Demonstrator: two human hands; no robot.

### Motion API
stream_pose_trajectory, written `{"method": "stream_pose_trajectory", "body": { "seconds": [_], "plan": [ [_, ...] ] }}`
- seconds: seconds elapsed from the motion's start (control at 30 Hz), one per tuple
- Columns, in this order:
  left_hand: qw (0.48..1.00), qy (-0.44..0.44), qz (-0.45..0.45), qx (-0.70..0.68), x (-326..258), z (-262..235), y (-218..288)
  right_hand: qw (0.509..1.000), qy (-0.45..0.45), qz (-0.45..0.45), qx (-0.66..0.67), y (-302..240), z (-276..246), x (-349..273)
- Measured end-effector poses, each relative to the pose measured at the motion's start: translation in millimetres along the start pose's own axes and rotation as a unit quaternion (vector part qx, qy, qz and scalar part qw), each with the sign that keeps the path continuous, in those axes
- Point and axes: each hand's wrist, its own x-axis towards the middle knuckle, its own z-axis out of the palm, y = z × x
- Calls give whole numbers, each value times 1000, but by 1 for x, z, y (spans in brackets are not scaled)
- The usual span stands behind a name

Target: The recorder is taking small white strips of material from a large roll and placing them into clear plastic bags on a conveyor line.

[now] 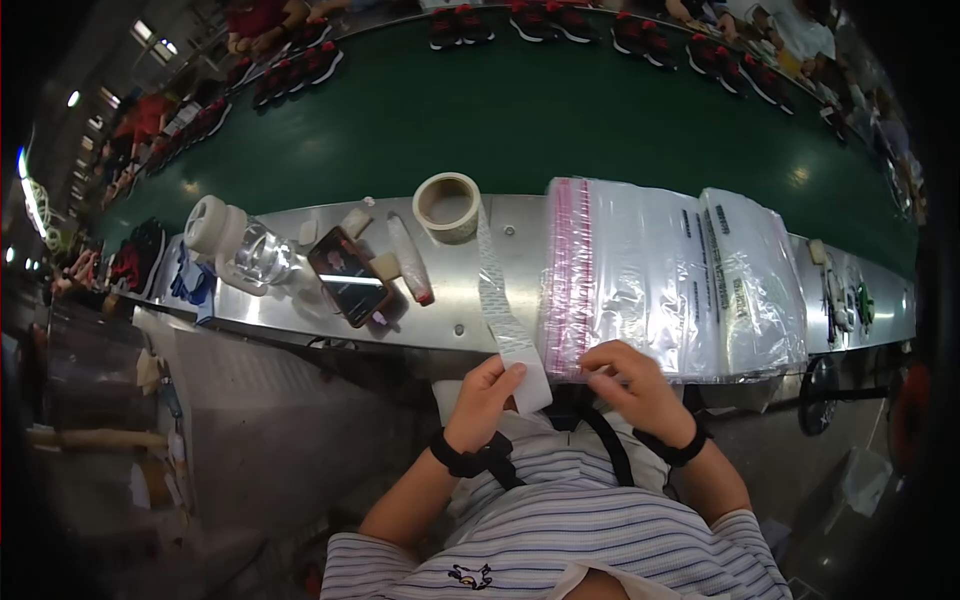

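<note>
A roll of stickers [447, 207] lies on the metal ledge, and its pale printed strip [492, 285] runs down toward me. My left hand [484, 398] pinches the loose end of this strip between thumb and fingers, just off the ledge's near edge. To the right lies a thick stack of clear plastic zip bags [645, 280] with pink-red seal edges on its left side. My right hand [640, 388] is at the stack's near left corner, its fingers curled toward the thumb; anything between the fingertips is too small to make out.
Left along the ledge are a water jug [262, 255], a phone [350, 277] and a white tube-like object with a red tip [408, 258]. Beyond runs a green conveyor belt [520, 115] with black-and-red shoes [555, 22] on its far side, where other people work.
</note>
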Motion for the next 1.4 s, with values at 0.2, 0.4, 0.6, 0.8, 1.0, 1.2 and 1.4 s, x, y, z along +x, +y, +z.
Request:
{"method": "stream_pose_trajectory", "body": {
  "seconds": [0.2, 0.4, 0.6, 0.8, 1.0, 1.2, 1.4],
  "plan": [
    [991, -64, 1, 116, -9, 1, 1, 965, -14, 148, 214, 9, 42, 18],
    [803, 190, 399, 400, -11, 18, 21, 994, 46, 96, 28, -2, 36, 10],
    [899, 59, 253, 353, -4, 26, 13, 994, 102, 1, 29, 0, 52, 22],
    [952, 28, 222, 208, 9, 4, -2, 994, 103, 27, 29, -10, 55, 23],
    [960, 92, 228, 137, 16, 1, 12, 992, 113, 16, -56, 2, 36, 6],
    [884, 11, 246, 397, 3, 25, 21, 995, 98, 16, 19, -4, 38, 12],
    [959, 37, 212, 185, 13, 11, -3, 990, 139, 10, 10, -10, 54, 20]
  ]
}}
